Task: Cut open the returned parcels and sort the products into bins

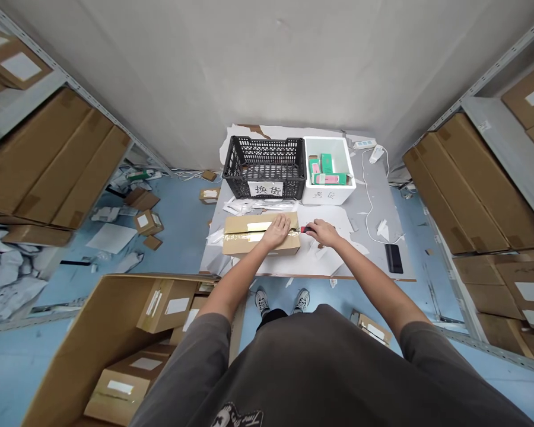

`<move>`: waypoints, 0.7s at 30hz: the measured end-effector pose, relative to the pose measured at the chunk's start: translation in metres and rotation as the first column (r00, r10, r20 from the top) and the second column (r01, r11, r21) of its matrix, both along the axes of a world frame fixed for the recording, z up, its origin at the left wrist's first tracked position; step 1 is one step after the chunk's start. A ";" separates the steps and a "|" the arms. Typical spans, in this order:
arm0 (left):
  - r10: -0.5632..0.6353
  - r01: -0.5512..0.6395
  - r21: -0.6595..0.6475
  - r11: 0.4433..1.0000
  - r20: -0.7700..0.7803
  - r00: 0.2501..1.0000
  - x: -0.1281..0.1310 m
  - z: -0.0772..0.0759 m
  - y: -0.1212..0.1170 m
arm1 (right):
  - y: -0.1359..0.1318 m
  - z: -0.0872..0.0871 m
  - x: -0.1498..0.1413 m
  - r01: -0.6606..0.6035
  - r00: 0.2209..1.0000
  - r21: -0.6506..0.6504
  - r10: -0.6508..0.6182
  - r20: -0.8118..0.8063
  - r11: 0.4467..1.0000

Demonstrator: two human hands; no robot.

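A long cardboard box (pixel 238 227) lies near the front edge of the table, with clear tape and a dark seam along its top. My left hand (pixel 276 230) rests flat on the box's top, fingers stretched out. In my right hand (pixel 324 232) is a red and black utility knife (pixel 308 229), its tip at the right end of the box's seam. Behind the box stands a black plastic crate (pixel 266 172) with a white paper label. Beside that crate, a white foam box (pixel 328 194) holds several green and pink small boxes (pixel 329 178).
A phone (pixel 394 258) lies at the table's right, near a white cable and a power strip (pixel 365 144). At lower left, a large open carton (pixel 102 302) holds several parcels. Shelves with cartons flank both sides. Scraps and small boxes (pixel 148 222) litter the blue floor.
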State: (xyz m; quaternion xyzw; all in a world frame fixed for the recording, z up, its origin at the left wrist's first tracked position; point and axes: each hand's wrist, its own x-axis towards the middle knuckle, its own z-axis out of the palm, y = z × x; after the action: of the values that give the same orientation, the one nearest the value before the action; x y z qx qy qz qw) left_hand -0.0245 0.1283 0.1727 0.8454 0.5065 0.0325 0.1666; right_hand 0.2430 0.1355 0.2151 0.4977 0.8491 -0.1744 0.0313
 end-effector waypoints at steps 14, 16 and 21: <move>0.041 -0.041 0.017 0.999 0.008 0.999 0.000 -0.001 -0.002 | 0.010 -0.021 -0.003 0.037 0.997 0.043 -0.035 -0.062 0.998; 0.037 -0.037 0.023 0.999 0.001 0.999 -0.002 0.000 -0.003 | 0.009 -0.022 -0.002 0.051 0.995 0.016 -0.049 -0.090 0.999; 0.055 -0.055 0.038 0.998 0.002 0.998 -0.008 0.004 -0.007 | -0.007 -0.028 0.039 0.246 0.905 -0.161 -0.285 -0.316 0.956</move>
State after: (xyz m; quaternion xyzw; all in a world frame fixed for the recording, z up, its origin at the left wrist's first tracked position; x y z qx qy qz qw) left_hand -0.0323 0.1210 0.1766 0.8340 0.5289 0.0471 0.1499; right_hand 0.2820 0.1281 0.1873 0.5691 0.7544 -0.3086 -0.1085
